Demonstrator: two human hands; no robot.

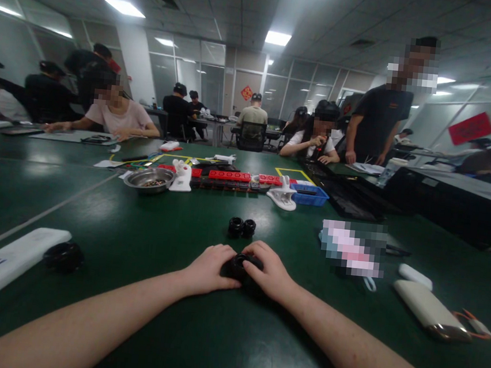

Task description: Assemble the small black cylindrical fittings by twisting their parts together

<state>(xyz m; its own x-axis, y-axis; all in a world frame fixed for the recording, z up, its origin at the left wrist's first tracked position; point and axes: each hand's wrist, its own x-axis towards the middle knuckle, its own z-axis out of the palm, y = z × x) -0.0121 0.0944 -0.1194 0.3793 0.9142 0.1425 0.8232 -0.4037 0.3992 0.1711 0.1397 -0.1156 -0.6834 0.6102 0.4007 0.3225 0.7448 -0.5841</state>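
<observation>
Both my hands meet in the middle of the green table [137, 312] around one small black round part [240, 264]. My left hand [209, 270] grips its left side and my right hand [269, 273] covers its right side and top. Most of the part is hidden by my fingers. Two more black ring-shaped parts [242, 227] lie side by side just beyond my hands, untouched.
A black round piece [63, 256] and a long white device [0, 267] lie at left. A white power bank [430, 310] with a cable is at right. Farther off stand a metal bowl [148, 179], red blocks [229, 175], a blue tray [309, 195]. Several people work at the surrounding tables.
</observation>
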